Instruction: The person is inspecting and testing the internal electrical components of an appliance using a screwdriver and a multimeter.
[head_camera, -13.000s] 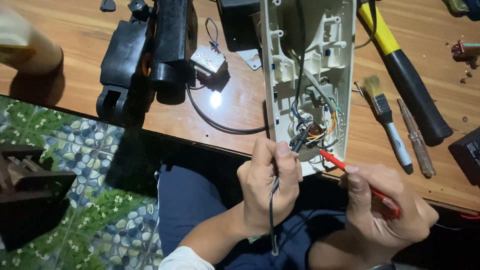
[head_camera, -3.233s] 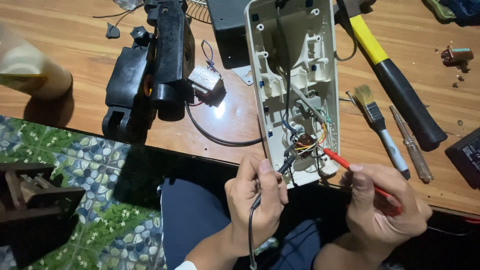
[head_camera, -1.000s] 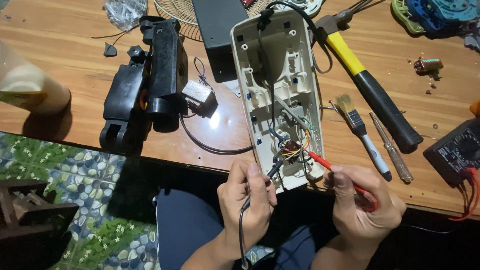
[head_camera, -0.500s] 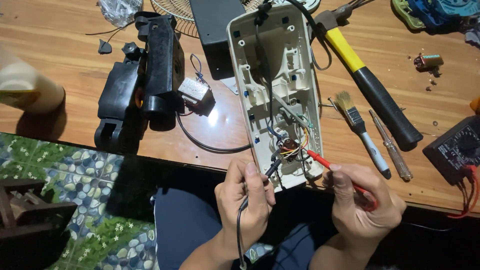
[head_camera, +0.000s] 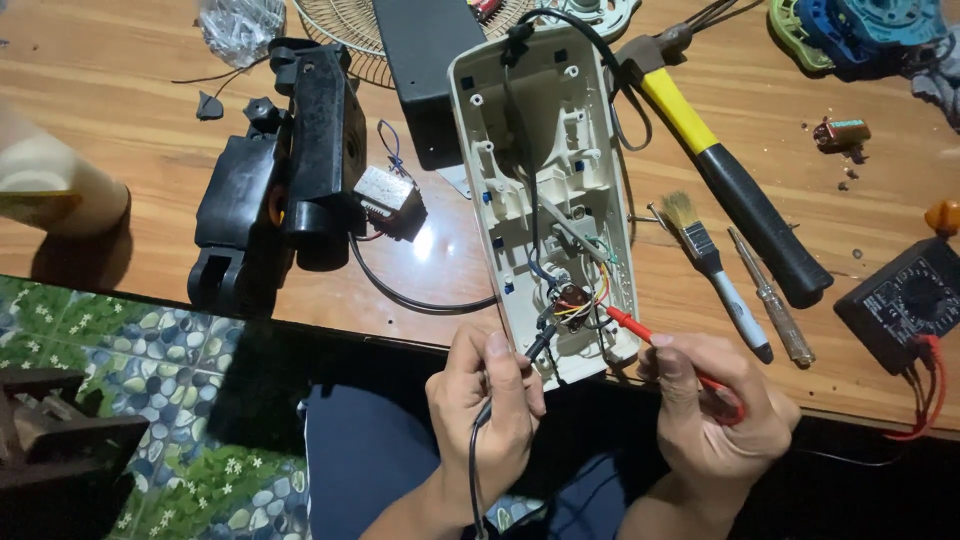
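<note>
Both hands work at the near end of an opened cream plastic housing (head_camera: 545, 190) lying on the wooden table (head_camera: 120, 130). L hand (head_camera: 487, 405) is closed around a black probe (head_camera: 536, 347) w/ its lead trailing down past the wrist – tip pushed in among the wires at the housing's bottom edge. R hand (head_camera: 715, 415) pinches a red probe (head_camera: 640, 328), tip touching the bundle of coloured wires (head_camera: 574, 300) inside the housing. The 2 probe tips sit close together, not touching each other as far as can be seen.

Beside the housing on the R: a small paintbrush (head_camera: 715, 275), a thin screwdriver (head_camera: 770, 310) and a hammer w/ yellow-black handle (head_camera: 725, 180). Far R edge – a black multimeter (head_camera: 905, 300) w/ red leads. L of the housing sits a black plastic assembly (head_camera: 285, 175) w/ a small transformer block (head_camera: 388, 200) just beside it.
</note>
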